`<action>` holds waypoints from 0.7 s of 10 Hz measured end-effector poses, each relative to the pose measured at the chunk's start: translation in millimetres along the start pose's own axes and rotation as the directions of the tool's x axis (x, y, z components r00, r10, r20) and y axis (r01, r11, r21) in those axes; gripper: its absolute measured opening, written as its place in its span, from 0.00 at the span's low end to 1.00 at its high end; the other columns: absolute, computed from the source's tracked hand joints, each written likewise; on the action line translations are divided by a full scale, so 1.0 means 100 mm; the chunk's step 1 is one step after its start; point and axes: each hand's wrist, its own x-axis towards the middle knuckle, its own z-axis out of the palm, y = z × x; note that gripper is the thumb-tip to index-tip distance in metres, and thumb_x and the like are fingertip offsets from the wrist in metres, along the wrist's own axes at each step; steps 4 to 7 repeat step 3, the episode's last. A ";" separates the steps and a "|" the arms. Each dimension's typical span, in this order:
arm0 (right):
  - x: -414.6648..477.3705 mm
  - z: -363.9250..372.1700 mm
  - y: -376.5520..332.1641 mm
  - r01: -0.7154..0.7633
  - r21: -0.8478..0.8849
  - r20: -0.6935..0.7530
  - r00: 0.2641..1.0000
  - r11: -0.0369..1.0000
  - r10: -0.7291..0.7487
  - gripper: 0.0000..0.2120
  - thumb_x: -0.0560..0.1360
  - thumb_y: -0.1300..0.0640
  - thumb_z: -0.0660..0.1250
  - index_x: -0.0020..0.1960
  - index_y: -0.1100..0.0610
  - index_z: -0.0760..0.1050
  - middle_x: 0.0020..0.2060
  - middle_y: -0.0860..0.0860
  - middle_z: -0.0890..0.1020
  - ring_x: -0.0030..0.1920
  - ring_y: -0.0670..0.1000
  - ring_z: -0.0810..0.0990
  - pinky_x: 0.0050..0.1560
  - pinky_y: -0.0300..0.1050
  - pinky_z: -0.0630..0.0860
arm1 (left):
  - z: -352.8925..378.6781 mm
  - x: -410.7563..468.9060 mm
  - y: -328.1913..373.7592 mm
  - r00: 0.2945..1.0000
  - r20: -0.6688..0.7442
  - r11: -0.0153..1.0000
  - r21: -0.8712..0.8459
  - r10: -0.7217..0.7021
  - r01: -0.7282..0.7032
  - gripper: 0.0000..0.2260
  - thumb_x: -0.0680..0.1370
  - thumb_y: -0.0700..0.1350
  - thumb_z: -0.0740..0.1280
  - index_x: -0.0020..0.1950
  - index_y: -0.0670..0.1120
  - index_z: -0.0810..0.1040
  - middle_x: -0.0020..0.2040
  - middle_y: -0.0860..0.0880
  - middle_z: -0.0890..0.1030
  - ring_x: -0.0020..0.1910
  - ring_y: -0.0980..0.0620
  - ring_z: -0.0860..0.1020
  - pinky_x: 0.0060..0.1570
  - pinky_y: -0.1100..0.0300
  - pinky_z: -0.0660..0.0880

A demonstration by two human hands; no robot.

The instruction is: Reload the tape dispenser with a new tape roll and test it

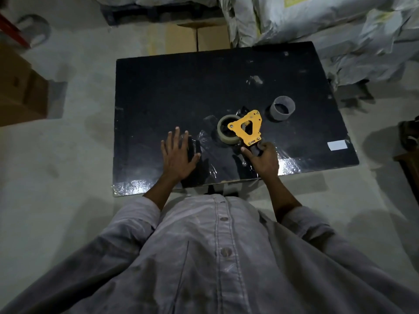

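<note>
An orange tape dispenser (248, 128) stands over the black board (181, 87), with a pale tape roll (223, 130) mounted on its hub. My right hand (265, 160) is wrapped around the dispenser's dark handle at its near end. My left hand (178, 155) lies flat on the board to the left of the dispenser, fingers spread, pressing on shiny clear tape or film (205, 141). An empty grey cardboard core (282, 108) stands upright to the right of the dispenser.
The board sits low over a concrete floor (79, 155). Cardboard boxes (20, 91) stand at the left and beyond the board's far edge. Plastic-wrapped bundles (328, 21) crowd the back right. A white label (337, 145) is stuck near the board's right edge.
</note>
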 end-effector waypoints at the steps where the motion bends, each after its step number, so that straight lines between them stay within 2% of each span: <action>1: -0.13 -0.06 -0.12 0.077 -0.028 -0.089 0.993 0.997 -0.079 0.46 0.75 0.19 0.69 0.77 0.52 0.71 0.72 0.56 0.78 0.72 0.61 0.79 0.69 0.62 0.80 | 0.02 0.02 -0.01 1.000 -0.018 1.000 0.008 0.006 -0.006 0.44 0.83 0.73 0.56 0.91 0.47 0.52 0.92 0.46 0.46 0.91 0.39 0.44 0.86 0.30 0.47; 2: -0.18 -0.15 -0.24 0.202 -0.052 -0.135 0.969 0.978 -0.208 0.46 0.80 0.24 0.70 0.84 0.54 0.66 0.79 0.57 0.74 0.79 0.61 0.74 0.74 0.63 0.75 | -0.06 0.04 0.10 0.998 -0.054 0.999 -0.003 0.037 -0.037 0.42 0.85 0.71 0.57 0.91 0.47 0.53 0.92 0.47 0.46 0.91 0.40 0.44 0.86 0.30 0.48; 3: -0.07 -0.13 -0.28 0.317 -0.117 -0.132 0.934 0.941 -0.331 0.46 0.82 0.26 0.69 0.87 0.54 0.63 0.84 0.56 0.70 0.82 0.61 0.70 0.78 0.67 0.72 | -0.06 0.10 0.23 0.991 -0.112 0.998 -0.008 0.068 -0.069 0.42 0.85 0.70 0.58 0.91 0.47 0.53 0.92 0.48 0.46 0.91 0.40 0.44 0.86 0.30 0.47; 7: -0.07 -0.13 -0.28 0.317 -0.117 -0.132 0.934 0.941 -0.331 0.46 0.82 0.26 0.69 0.87 0.54 0.63 0.84 0.56 0.70 0.82 0.61 0.70 0.78 0.67 0.72 | -0.06 0.10 0.23 0.991 -0.112 0.998 -0.008 0.068 -0.069 0.42 0.85 0.70 0.58 0.91 0.47 0.53 0.92 0.48 0.46 0.91 0.40 0.44 0.86 0.30 0.47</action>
